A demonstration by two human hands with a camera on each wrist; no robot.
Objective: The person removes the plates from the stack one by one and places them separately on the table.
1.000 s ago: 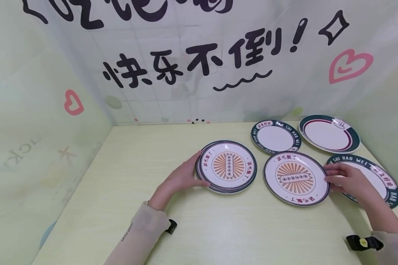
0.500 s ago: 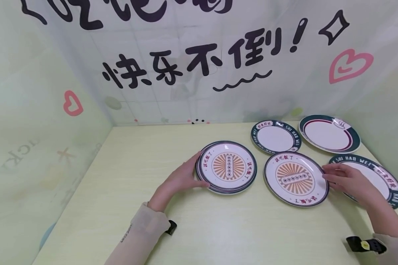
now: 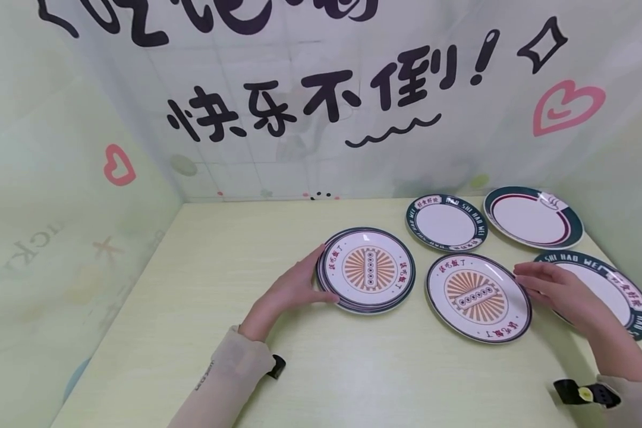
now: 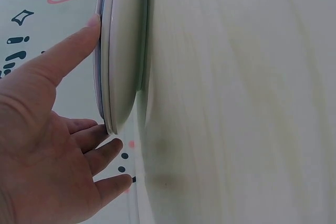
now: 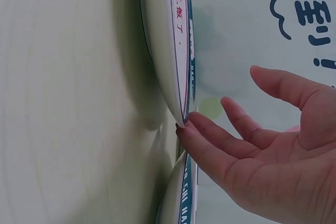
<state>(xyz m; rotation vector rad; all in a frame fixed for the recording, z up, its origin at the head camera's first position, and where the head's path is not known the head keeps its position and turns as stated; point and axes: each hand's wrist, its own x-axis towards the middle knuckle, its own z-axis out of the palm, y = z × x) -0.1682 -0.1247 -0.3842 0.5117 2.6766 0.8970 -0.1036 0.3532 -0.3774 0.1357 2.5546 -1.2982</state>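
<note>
At the middle of the table is a stack of plates (image 3: 371,270), the top one white with an orange sunburst. My left hand (image 3: 295,284) lies against its left side, thumb at the near rim and fingers along the far-left rim. In the left wrist view those fingers (image 4: 107,153) are spread and fairly straight. A single sunburst plate (image 3: 478,298) sits to the right of the stack. My right hand (image 3: 572,297) touches this plate's right rim with fairly straight fingertips; the right wrist view shows the thumb (image 5: 281,80) standing away from it.
Behind the single plate is a small green-rimmed plate (image 3: 446,222). A larger green-rimmed plate (image 3: 532,217) stands at the back right. Another green-rimmed plate (image 3: 594,282) lies partly under my right hand in the head view. A printed cloth backdrop (image 3: 278,172) borders the table.
The single sunburst plate has turned counterclockwise and shifted slightly toward me, off the small green-rimmed plate's edge. My right fingertips have moved up along its rim. My left hand has stayed put.
</note>
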